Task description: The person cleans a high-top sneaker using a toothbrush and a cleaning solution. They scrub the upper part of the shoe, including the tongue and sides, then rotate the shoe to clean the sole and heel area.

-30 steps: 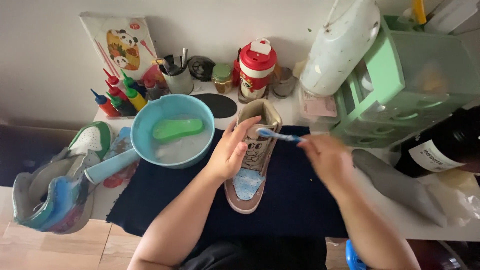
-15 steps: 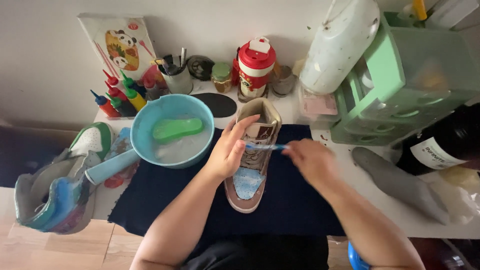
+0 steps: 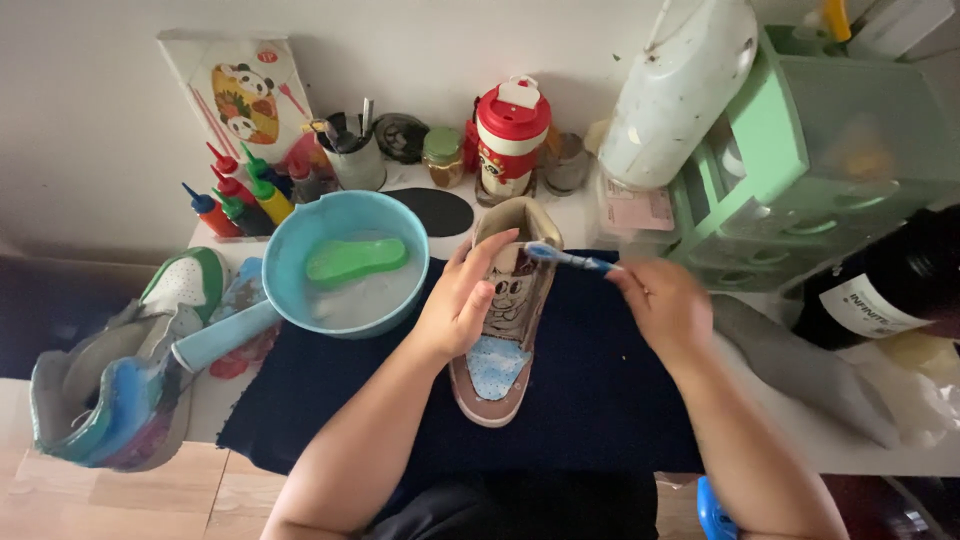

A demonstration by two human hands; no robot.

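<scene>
Two hands work one shoe [image 3: 505, 330], which lies on the dark cloth [image 3: 330, 400]. Left hand [image 3: 462, 300], fingers half open, braces its side; right hand [image 3: 668, 308], fingers closed, grips the blue toothbrush [image 3: 568, 260], bristles at the shoe's collar. Best practice: short strokes, firm bracing, brush rewetted at the blue basin [image 3: 345, 262] alongside.

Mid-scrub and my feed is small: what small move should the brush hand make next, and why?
Probably draw the blue toothbrush in a short stroke down the shoe. Its head sits at the shoe's far end, the right hand grips the handle, the left hand steadies the shoe's side, and the printed panel below lies uncovered.
</scene>
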